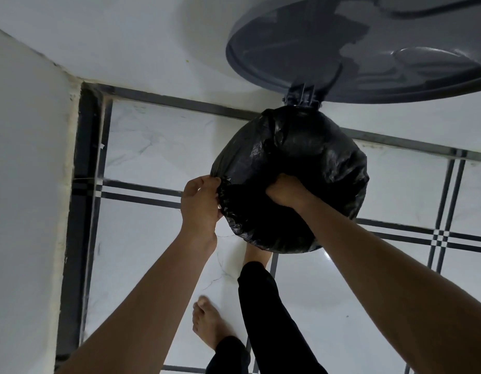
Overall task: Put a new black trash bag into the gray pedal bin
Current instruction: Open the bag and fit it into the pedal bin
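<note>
Head view, looking steeply down: a crinkled black plastic trash bag (301, 168) is draped over the round body of the gray pedal bin, hiding the bin's rim and walls completely. At the far side the bin's round gray plastic lid (369, 49) stands tipped open against the white wall (126, 36), joined to the body by a small gray hinge bracket (301, 95) just above the bag.

At the bag's left edge the left hand (200, 203) pinches a gathered bunch of plastic between thumb and curled fingers. Near the middle of the bag the right hand (285, 191) is closed into a fist around a fold of the plastic, pressing it down into the dark opening.

Around the bin lies a glossy white tiled floor with dark gray double lines (382, 306). A white wall block (26, 157) stands on the left, edged by a dark border strip. Nearer, one bare foot (207, 319) rests flat on the tiles, and a leg in black trousers (263, 306) reaches toward the bin's base, its foot partly hidden under the bag's near edge.
</note>
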Demonstrator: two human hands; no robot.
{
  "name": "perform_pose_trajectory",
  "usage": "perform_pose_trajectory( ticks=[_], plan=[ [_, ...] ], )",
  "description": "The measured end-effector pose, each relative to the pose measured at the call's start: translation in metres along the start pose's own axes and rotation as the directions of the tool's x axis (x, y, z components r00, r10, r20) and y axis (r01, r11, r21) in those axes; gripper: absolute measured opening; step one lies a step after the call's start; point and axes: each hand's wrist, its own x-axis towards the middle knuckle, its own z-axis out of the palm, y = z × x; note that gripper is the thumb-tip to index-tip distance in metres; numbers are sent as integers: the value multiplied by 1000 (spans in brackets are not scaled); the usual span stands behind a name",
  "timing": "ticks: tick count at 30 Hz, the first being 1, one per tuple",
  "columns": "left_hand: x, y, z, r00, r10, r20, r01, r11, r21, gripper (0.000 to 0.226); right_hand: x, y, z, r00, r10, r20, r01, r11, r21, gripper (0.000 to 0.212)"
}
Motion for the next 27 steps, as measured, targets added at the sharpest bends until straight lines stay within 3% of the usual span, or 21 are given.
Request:
perform_pose_trajectory(
  ticks=[5, 14, 23, 27],
  plan=[
    [5, -5, -1, 1000, 22, 3, -22, 1000, 8, 26, 39, 7, 25, 996, -12, 85, 31, 973, -229, 52],
    [8, -5, -3, 1000, 11, 1, -11, 1000, -5, 26, 55, 7, 39, 995, 10, 97, 33, 901, -432, 44],
    [7, -4, -2, 1000, 16, -5, -16, 1000, -24, 15, 37, -3, 26, 993, -115, 35, 120, 954, -274, 43],
    [8, -4, -4, 1000, 23, -1, -23, 1000, 15, 20, 15, -5, 25, 992, -128, 17, 126, 929, -349, 40]
  ],
)
